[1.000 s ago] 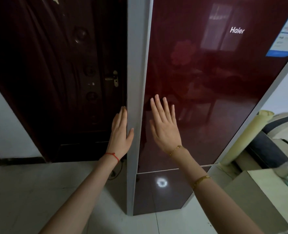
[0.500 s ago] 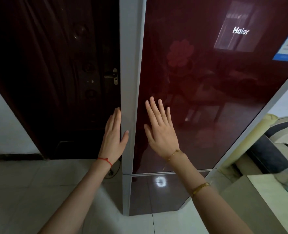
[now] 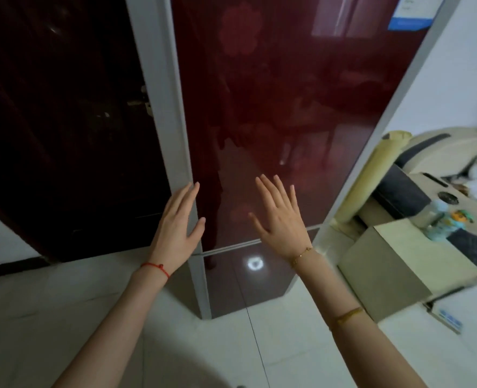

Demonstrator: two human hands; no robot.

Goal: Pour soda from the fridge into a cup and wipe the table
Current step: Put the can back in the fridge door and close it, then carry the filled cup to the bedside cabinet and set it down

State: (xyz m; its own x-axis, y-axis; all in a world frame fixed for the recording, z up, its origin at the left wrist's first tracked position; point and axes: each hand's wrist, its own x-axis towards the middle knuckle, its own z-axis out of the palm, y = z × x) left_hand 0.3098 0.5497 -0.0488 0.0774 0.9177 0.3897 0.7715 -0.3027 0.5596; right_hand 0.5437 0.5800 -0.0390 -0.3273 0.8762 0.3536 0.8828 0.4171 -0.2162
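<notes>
A tall fridge [image 3: 287, 107] with a glossy dark-red door and a grey side edge stands right in front of me, its door closed. My left hand [image 3: 177, 228] is open, fingers lying along the fridge's grey left edge near the bottom of the upper door. My right hand [image 3: 280, 219] is open with fingers spread, held in front of the red door panel; I cannot tell whether it touches. A seam [image 3: 231, 247] below both hands separates the upper door from the lower one. No soda, cup or cloth is visible.
A dark wooden door [image 3: 63, 121] with a metal handle stands left of the fridge. At the right are a beige cabinet [image 3: 385, 270], a rolled yellowish mat [image 3: 366, 180] and a cluttered surface with a small bottle [image 3: 439, 219]. White floor tiles [image 3: 63, 317] lie underfoot.
The view has swung down and to the right, so the fridge sits more to the left. Both hands stay open near the lower part of the upper door, now spread wider apart.
</notes>
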